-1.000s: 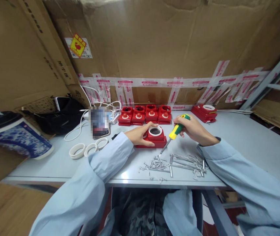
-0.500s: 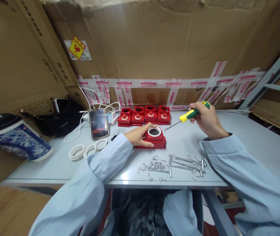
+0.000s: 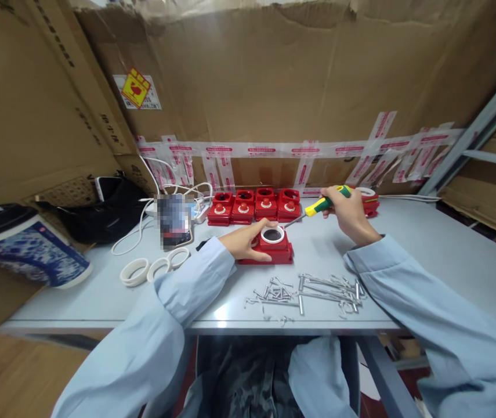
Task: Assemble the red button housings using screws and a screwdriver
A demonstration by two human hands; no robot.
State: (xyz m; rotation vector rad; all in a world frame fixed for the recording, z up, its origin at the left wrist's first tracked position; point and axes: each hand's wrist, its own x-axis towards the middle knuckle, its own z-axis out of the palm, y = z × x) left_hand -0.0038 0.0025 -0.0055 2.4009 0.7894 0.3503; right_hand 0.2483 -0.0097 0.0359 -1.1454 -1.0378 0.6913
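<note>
In front of me lies a red housing [image 3: 279,253] with a white ring [image 3: 272,234] set around its round dark opening. My left hand [image 3: 248,242] grips the housing from its left side, thumb toward me and fingers over the far side. A screwdriver [image 3: 317,206] with a green and yellow handle is in my right hand [image 3: 347,213]. Its shaft slants down to the left, and the tip is at the right edge of the white ring; whether it touches a screw is too small to tell. Loose screws [image 3: 277,290] and longer metal pins [image 3: 332,287] lie nearer to me.
Several red housings [image 3: 242,207] stand in a row at the back, and another red housing [image 3: 370,203] sits behind my right hand. White rings [image 3: 134,271], a phone [image 3: 174,223], white cables [image 3: 132,229], a black bag [image 3: 115,212] and a cup [image 3: 34,249] occupy the left.
My right hand has moved left, bringing the screwdriver tip to the white ring's edge. This uncovers a red housing behind it. My left hand stays on the housing in front.
</note>
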